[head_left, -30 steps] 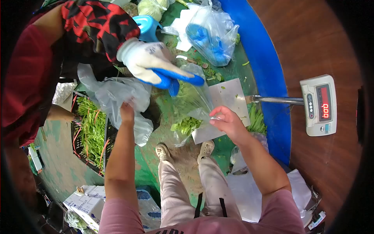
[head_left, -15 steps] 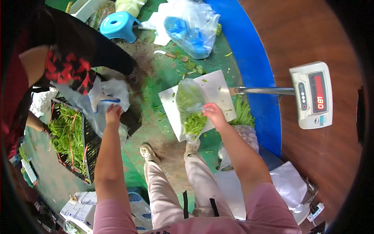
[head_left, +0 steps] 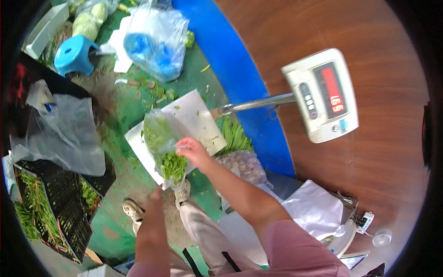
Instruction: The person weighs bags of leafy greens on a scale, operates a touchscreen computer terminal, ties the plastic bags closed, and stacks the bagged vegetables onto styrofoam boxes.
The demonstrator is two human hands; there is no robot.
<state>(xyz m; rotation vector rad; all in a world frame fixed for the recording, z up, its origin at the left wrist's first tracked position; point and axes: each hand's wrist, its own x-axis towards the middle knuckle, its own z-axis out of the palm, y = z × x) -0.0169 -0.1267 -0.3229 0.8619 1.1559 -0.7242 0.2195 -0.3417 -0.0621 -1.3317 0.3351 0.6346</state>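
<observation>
A clear plastic bag of leafy greens [head_left: 173, 167] lies on the metal scale platform [head_left: 194, 106], its open end toward me with leaves showing. My right hand [head_left: 194, 151] is closed on the bag's edge, thumb and fingers pinched together. My left hand [head_left: 158, 193] is down by the platform's near corner, close to the open end of the bag. Its fingers are smeared by motion, so whether they touch the bag is unclear. On a pole past the platform, the scale display [head_left: 328, 94] shows red digits.
Black crates [head_left: 64, 217] of greens stand at left, beneath a sheet of clear plastic [head_left: 69, 138] near another person. A blue stool [head_left: 74, 54] and a plastic bag with blue contents [head_left: 154, 44] are beyond. Loose greens [head_left: 235, 136] and a filled bag [head_left: 244, 167] lie right of the platform.
My left hand has left the clear plastic at left and come to the bag's near end. My right hand still pinches the bag. The view has turned rightward and the displayed digits have changed.
</observation>
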